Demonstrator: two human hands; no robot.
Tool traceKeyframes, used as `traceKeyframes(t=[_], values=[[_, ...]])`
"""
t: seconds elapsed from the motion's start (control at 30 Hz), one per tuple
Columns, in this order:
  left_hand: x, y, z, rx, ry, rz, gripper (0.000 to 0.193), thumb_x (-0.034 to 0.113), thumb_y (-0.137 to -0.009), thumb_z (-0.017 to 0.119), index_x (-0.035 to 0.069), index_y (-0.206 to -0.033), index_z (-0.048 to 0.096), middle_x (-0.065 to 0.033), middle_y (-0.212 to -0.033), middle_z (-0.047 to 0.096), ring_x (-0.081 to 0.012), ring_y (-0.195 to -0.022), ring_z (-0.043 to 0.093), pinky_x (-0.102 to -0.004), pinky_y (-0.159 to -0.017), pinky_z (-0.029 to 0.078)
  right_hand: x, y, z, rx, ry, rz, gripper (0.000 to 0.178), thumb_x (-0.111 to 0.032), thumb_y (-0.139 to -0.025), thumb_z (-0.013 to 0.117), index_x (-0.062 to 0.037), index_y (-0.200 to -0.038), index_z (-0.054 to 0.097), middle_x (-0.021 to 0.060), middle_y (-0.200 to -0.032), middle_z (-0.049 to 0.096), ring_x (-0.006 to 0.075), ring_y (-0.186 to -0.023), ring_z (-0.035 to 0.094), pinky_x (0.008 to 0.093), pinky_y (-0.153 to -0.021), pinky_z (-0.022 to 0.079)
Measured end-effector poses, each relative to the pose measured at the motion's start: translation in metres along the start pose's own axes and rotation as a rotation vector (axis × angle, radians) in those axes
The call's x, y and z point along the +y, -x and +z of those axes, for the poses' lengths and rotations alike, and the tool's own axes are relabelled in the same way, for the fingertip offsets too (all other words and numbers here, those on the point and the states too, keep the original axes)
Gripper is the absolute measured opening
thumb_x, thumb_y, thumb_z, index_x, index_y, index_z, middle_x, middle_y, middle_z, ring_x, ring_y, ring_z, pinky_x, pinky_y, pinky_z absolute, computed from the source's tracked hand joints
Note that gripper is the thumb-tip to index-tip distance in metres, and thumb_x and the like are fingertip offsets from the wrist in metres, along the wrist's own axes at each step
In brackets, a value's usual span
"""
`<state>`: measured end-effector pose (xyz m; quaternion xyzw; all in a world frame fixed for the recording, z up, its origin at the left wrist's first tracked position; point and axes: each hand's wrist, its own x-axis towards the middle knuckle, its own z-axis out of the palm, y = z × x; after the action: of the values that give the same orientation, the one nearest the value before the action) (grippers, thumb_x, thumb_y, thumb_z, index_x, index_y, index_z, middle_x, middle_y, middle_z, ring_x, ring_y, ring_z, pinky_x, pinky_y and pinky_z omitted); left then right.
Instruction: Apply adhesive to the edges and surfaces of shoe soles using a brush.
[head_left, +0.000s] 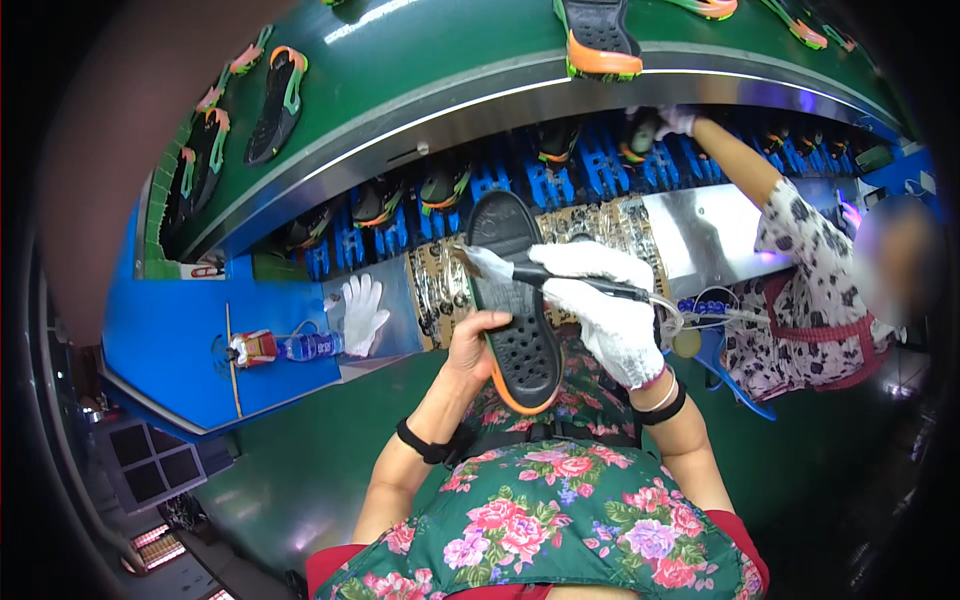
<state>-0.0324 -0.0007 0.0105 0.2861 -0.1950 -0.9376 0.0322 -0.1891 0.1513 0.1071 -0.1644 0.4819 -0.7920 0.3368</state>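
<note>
A black shoe sole (525, 350) with an orange rim and rows of small hollows stands upright in front of my chest, inner face toward me. My bare left hand (472, 345) grips its left edge, thumb on top. In a white knit glove, my right hand (600, 305) is closed round the black handle of a brush (490, 264). The brush's pale, flat head lies across the upper part of the sole; whether its tip touches the surface I cannot tell. A thin clear tube (668, 312) runs by the handle.
Ahead, a row of blue holders (602, 165) carries shoe parts below a green belt (440, 70) bearing more soles (602, 40). A blue table (180, 345) at left holds a bottle (310, 346) and white glove (360, 312). Another person (800, 250) reaches into the holders at right.
</note>
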Motion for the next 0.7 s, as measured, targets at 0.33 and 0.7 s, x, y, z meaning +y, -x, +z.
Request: traceKeyframes(t=[0.33, 0.7], values=[[0.003, 0.003, 0.035, -0.225, 0.301, 0.137, 0.092, 0.081, -0.097, 0.027, 0.009, -0.153, 0.045, -0.0108, -0.147, 0.056, -0.0294, -0.134, 0.054, -0.0468, -0.114, 0.043, 0.006, 0.002, 0.008, -0.142, 0.462, -0.455, 0.026, 0.003, -0.078, 0.077, -0.0016, -0.103, 0.077, 0.0160, -0.109, 0.077, 0.0239, -0.095, 0.072, 0.0336, -0.083, 0.056], [-0.021, 0.006, 0.054, -0.010, -0.149, 0.307, 0.093, 0.081, -0.097, 0.017, 0.011, -0.156, 0.038, -0.0072, -0.150, 0.052, -0.0256, -0.137, 0.050, -0.0427, -0.116, 0.038, 0.009, -0.006, 0.011, -0.095, 1.028, -0.888, 0.039, -0.012, -0.081, 0.075, -0.0086, -0.119, 0.074, 0.0128, -0.123, 0.072, 0.0304, -0.101, 0.069, 0.0400, -0.085, 0.056]])
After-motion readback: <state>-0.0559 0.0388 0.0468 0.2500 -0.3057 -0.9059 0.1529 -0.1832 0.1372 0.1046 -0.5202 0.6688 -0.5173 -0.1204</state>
